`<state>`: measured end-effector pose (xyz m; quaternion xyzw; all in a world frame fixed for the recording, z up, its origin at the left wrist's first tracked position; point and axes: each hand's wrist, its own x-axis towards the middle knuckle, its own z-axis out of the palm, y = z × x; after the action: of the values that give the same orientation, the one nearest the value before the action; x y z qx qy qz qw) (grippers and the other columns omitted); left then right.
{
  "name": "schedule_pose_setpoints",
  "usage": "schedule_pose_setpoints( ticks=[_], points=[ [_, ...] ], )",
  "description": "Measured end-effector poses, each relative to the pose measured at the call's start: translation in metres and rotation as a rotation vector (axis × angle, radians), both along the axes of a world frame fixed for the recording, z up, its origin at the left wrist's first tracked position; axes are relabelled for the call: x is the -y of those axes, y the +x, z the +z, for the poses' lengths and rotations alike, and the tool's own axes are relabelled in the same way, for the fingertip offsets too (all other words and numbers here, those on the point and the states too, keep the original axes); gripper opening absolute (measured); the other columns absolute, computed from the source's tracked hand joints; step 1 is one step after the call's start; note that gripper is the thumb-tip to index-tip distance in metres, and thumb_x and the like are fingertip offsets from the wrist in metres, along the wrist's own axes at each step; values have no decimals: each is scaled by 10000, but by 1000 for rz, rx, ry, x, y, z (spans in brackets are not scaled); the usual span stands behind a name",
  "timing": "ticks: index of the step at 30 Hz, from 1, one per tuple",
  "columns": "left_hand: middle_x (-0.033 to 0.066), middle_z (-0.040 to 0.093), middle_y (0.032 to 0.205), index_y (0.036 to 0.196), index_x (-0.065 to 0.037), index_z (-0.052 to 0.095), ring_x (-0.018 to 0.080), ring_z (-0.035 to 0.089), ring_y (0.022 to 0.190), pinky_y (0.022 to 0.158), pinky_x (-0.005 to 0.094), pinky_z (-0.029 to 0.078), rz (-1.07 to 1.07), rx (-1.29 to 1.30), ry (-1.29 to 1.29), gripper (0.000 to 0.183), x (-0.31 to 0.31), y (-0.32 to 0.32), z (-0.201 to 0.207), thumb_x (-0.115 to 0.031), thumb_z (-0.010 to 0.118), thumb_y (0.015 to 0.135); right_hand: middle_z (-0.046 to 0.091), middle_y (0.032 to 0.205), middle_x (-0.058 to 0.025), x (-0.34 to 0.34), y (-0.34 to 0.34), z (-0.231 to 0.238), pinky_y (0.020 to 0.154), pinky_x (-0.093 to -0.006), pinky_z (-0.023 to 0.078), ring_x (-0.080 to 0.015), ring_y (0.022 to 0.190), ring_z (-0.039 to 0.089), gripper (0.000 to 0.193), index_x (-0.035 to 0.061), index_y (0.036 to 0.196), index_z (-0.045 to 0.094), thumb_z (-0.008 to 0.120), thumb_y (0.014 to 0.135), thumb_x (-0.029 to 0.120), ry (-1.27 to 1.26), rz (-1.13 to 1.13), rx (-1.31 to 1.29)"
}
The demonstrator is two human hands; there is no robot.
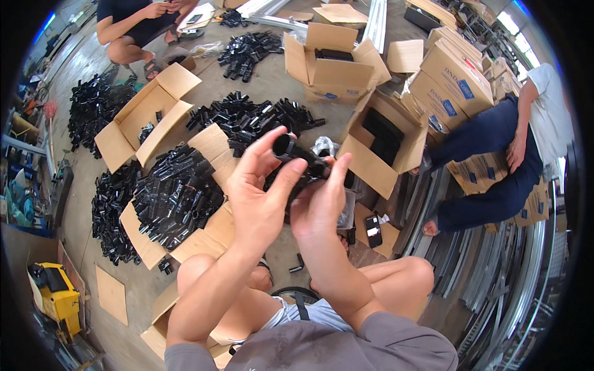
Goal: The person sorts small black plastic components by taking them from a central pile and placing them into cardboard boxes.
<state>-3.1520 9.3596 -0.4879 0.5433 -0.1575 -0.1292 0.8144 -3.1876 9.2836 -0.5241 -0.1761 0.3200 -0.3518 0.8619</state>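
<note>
Up in front of my chest I hold a short black tubular fitting point(299, 153), with its round open end tilted toward the upper left. The thumb and fingers of my left hand point(263, 185) grip that open end. My right hand point(318, 201) is closed about the lower right end, and its palm hides part of the fitting. Beyond my hands lies a pile of similar black fittings point(238, 111). A larger heap of black fittings point(176, 185) rests on flattened cardboard to the left.
An open carton point(148, 117) stands far left; two more, one upper point(337, 77) and one lower point(374, 176), hold black parts. A phone point(373, 231) lies on cardboard at right. Other people crouch far left and sit point(495, 148) at right, near metal strips. A yellow machine point(59, 300) stands lower left.
</note>
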Motion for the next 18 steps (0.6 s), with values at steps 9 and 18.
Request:
schedule_pose_setpoints(
  ticks=[9, 18],
  points=[
    [100, 728, 1128, 1362, 14, 577, 36, 616, 842, 740, 192, 506, 160, 206, 30, 411, -9, 19, -8, 56, 648, 960, 679, 1093, -108, 6, -1, -39, 909, -346, 514, -204, 951, 666, 522, 67, 1207, 532, 354, 1089, 543, -192, 142, 74],
    [159, 733, 1127, 1362, -5, 575, 103, 673, 956, 851, 243, 533, 118, 92, -70, 379, -33, 42, 10, -4, 641, 989, 609, 1215, -361, 223, -29, -348, 1025, -561, 460, -499, 1176, 589, 451, -78, 1205, 559, 492, 1005, 320, -1381, 854, -1460]
  ],
)
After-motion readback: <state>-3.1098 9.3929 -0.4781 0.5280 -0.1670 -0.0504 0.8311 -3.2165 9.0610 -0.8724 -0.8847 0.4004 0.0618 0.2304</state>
